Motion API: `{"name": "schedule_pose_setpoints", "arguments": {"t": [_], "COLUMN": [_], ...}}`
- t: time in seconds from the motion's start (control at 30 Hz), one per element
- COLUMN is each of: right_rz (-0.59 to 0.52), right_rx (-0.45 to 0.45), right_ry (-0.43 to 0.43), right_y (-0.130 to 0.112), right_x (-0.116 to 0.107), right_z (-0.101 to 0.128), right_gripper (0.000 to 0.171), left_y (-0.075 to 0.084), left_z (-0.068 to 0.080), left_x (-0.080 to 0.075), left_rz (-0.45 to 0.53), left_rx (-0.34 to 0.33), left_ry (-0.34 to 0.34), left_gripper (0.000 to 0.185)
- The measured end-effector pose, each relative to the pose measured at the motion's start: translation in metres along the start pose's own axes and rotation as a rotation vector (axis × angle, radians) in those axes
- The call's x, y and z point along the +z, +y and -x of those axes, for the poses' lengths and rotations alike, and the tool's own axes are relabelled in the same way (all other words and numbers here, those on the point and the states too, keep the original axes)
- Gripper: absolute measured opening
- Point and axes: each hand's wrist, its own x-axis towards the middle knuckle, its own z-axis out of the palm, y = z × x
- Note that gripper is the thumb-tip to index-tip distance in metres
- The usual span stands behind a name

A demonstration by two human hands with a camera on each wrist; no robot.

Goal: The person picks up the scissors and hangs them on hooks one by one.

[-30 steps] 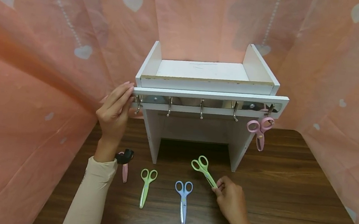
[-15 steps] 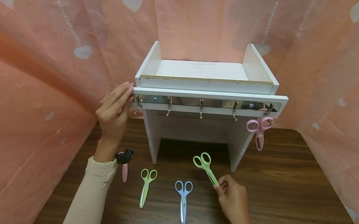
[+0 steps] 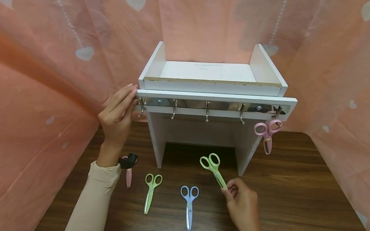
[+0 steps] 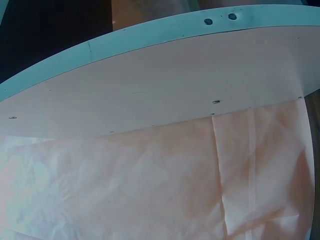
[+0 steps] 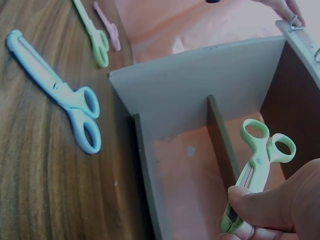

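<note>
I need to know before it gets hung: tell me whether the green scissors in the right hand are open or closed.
Closed. The green scissors have their blades together, pinched at the tip by the right hand, and both handle loops sit side by side.

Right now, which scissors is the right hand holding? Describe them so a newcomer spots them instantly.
Start at the white shelf unit with its row of hooks. In front of its base, the right hand pinches the light green scissors by the blade end, loops pointing toward the shelf. Unlike the other green scissors, they are lifted and tilted, not lying flat.
</note>
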Motion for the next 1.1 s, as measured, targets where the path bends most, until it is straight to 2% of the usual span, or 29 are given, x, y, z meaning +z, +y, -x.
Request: {"name": "schedule_pose_setpoints", "arguments": {"t": [0.53, 1.1], "right_rz": [-0.031, -0.076], "right_rx": [-0.007, -0.07], "right_ry": [0.051, 0.133], "right_y": [-0.018, -0.027], "right_x": [-0.015, -0.024], "right_z": [-0.002, -0.005], "right_gripper": [0.026, 0.028], "left_y": [-0.001, 0.001], "left_z": [0.001, 0.001], "left_x": [-0.001, -0.002], "left_rz": [-0.001, -0.007], "left_rx": [-0.004, -0.005], "left_ry": [-0.006, -0.008], "left_gripper": [0.037, 0.037]}}
